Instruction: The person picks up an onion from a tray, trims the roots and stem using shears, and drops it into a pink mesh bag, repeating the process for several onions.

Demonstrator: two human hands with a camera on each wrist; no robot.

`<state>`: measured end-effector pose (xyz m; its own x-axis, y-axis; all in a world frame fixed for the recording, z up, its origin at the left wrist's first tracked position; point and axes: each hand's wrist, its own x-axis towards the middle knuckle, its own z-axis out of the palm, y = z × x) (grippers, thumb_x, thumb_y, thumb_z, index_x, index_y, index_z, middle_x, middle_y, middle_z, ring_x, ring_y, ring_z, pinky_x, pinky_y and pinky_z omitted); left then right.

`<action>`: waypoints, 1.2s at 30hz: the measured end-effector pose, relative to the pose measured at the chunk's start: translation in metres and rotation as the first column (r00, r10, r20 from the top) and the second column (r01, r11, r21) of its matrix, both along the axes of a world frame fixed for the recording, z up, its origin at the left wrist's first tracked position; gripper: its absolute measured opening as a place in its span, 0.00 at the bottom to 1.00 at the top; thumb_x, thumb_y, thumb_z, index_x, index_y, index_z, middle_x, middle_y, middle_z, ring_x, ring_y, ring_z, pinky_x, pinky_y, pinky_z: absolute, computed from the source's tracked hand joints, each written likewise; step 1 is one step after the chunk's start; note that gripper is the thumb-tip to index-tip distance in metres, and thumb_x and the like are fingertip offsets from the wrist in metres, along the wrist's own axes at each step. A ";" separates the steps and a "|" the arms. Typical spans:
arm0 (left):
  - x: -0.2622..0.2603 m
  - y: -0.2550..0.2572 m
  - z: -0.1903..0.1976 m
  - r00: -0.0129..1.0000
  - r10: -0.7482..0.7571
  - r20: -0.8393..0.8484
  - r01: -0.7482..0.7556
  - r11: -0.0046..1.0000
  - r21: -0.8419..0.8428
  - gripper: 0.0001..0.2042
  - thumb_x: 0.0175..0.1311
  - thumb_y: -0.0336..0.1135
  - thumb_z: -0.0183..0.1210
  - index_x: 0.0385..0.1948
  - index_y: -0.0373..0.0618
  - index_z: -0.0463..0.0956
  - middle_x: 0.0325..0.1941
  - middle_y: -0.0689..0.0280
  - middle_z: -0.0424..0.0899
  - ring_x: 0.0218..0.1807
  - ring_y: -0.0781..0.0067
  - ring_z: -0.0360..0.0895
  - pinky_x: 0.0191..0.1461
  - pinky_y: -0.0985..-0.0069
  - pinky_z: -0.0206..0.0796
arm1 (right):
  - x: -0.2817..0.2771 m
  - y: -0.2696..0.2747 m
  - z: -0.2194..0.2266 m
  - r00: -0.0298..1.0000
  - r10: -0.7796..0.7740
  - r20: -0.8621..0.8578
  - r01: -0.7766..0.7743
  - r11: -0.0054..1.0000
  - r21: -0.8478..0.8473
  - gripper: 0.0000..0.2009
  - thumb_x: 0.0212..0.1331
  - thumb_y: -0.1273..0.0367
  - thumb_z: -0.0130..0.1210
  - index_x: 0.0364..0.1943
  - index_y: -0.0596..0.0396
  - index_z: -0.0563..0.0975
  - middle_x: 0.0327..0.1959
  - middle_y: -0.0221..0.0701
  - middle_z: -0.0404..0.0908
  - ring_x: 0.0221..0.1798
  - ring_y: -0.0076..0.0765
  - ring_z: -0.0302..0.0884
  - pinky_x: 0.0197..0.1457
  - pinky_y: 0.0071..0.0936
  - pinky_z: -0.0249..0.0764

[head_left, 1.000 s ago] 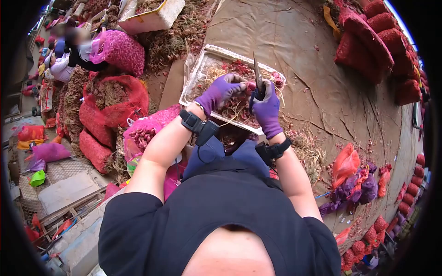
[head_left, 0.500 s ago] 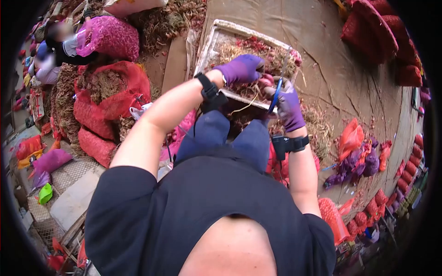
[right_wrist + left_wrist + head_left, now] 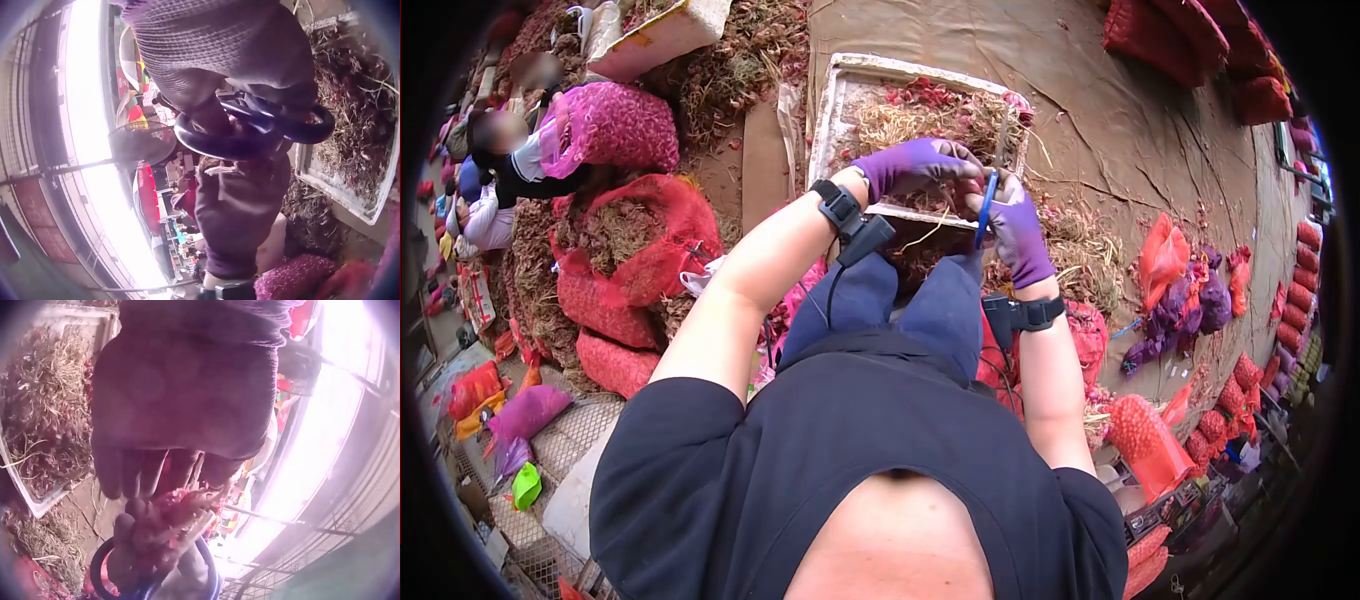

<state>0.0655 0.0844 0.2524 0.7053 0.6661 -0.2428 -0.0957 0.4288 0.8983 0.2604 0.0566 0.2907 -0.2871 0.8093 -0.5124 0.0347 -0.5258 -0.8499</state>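
Purple-gloved, my left hand (image 3: pixel 915 168) grips a small bunch of shallots (image 3: pixel 172 531) with dry, stringy ends, its fingers curled over them in the left wrist view. My right hand (image 3: pixel 1020 235), gloved alike, holds a pair of scissors (image 3: pixel 986 208) by the blue loop handles, with fingers through the loops in the right wrist view. The dark blades point away from me in the head view. Both hands meet over the near edge of a white foam box (image 3: pixel 820 135) that holds dry stalks and red skins (image 3: pixel 920 120). The gloves hide part of the shallots.
A pink mesh sack (image 3: pixel 625 125) and open red sacks (image 3: pixel 690 215) stand at left, near other people. Stacked red sacks (image 3: pixel 1155 40) are at upper right. Orange and purple bags (image 3: pixel 1165 255) lie on the brown tarp (image 3: pixel 1090 130) at right, beside loose dry stalks (image 3: pixel 1090 260).
The scissors stood with blades spread clear of the box a second ago; now the right hand has turned and drawn lower, handles facing me. The left hand has come closer to it. The head view has shifted.
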 end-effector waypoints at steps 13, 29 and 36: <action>-0.006 -0.009 0.006 0.930 0.191 -0.314 -0.197 0.980 0.010 0.14 0.58 0.33 0.61 0.44 0.36 0.75 0.39 0.64 0.82 0.39 0.81 0.76 0.44 0.82 0.68 | -0.007 -0.007 0.020 0.994 -0.108 0.021 0.107 0.992 0.065 0.24 0.45 0.77 0.63 0.49 0.62 0.68 0.34 0.28 0.74 0.34 0.20 0.74 0.37 0.16 0.72; 0.020 -0.035 0.027 0.800 0.348 -0.489 -0.192 0.921 0.340 0.20 0.54 0.24 0.56 0.52 0.38 0.68 0.42 0.59 0.79 0.41 0.73 0.78 0.45 0.76 0.70 | -0.002 -0.032 -0.013 0.898 -0.400 -0.180 0.410 0.912 0.020 0.25 0.52 0.82 0.57 0.55 0.61 0.61 0.40 0.34 0.76 0.38 0.24 0.78 0.39 0.14 0.73; 0.016 -0.040 0.002 0.717 0.501 -0.485 -0.174 0.803 0.570 0.24 0.55 0.29 0.57 0.57 0.45 0.66 0.28 0.62 0.78 0.31 0.72 0.75 0.39 0.75 0.68 | 0.005 -0.024 -0.018 0.735 -0.526 -0.428 0.445 0.850 -0.281 0.12 0.61 0.78 0.48 0.49 0.63 0.71 0.42 0.38 0.78 0.34 0.32 0.78 0.37 0.24 0.77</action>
<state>0.0814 0.0449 0.2546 0.2252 0.9665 -0.1233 0.4632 0.0051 0.8862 0.2652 0.0325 0.2730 -0.1130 0.8310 -0.5446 -0.6439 -0.4788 -0.5968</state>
